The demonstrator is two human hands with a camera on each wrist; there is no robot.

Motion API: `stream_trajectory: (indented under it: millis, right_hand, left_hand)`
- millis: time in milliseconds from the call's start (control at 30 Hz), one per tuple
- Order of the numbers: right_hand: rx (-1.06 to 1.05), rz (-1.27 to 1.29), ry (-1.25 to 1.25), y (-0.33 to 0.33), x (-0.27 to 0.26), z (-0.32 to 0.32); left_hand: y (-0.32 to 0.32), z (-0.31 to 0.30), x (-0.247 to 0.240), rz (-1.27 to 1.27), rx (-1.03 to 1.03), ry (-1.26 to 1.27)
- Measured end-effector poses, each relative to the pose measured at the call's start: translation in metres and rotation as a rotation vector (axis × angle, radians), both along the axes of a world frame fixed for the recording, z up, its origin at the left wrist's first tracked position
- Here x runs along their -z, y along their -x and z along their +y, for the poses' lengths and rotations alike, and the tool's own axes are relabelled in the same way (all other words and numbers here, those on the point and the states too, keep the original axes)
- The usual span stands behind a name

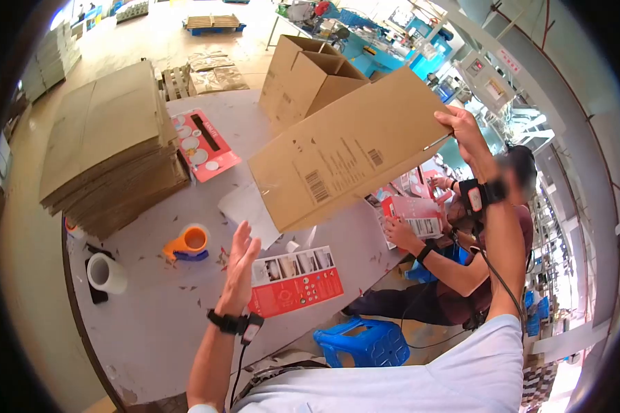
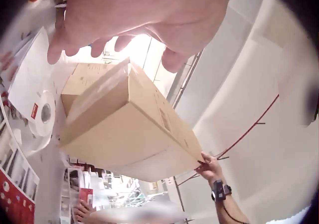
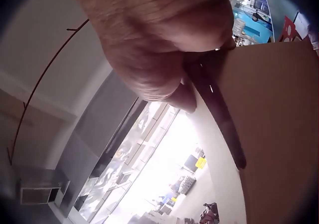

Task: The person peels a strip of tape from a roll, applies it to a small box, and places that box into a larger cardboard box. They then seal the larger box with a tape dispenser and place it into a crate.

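Observation:
My right hand point(image 1: 466, 132) grips the far right end of a brown cardboard box point(image 1: 351, 148) printed with barcodes, which is tilted up over the table. In the right wrist view, a slim dark object point(image 3: 222, 116) runs along the edge of the box beneath the fingers; I cannot tell what it is. Its thin shiny end shows at the hand in the head view. My left hand point(image 1: 238, 272) is raised below the box's near left corner, fingers straight, holding nothing. The left wrist view shows clear tape point(image 2: 102, 87) along a box edge.
A tall stack of flattened cartons point(image 1: 103, 138) stands at the left. An orange tape dispenser point(image 1: 194, 239), a white roll point(image 1: 107, 273) and red printed sheets point(image 1: 296, 282) lie on the table. Behind is an open carton point(image 1: 289, 82). Another person point(image 1: 455, 275) works at the right by a blue stool point(image 1: 365, 342).

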State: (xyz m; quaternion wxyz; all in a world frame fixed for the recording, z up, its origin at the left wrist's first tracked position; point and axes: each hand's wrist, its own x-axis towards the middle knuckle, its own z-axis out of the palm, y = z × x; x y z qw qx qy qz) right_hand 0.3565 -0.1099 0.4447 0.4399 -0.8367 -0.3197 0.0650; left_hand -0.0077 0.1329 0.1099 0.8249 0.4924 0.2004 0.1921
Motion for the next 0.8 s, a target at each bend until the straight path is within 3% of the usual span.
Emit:
stream_trajectory:
  millis: [133, 300, 667, 800]
  right_hand:
    - [-0.049, 0.115, -0.044, 0.045, 0.008, 0.005]
    - [-0.046, 0.143, -0.092, 0.098, 0.011, 0.015]
    - [-0.035, 0.111, -0.092, 0.14, 0.009, 0.014]
    - [-0.118, 0.224, 0.064, 0.193, -0.012, 0.004]
  left_hand:
    - [0.011, -0.009, -0.023, -0.108, 0.064, 0.202]
    - [0.039, -0.014, -0.022, -0.182, 0.042, 0.243]
    - [0.077, -0.013, -0.023, -0.347, -0.016, 0.255]
    - [0.095, -0.014, -0.009, -0.459, -0.116, 0.282]
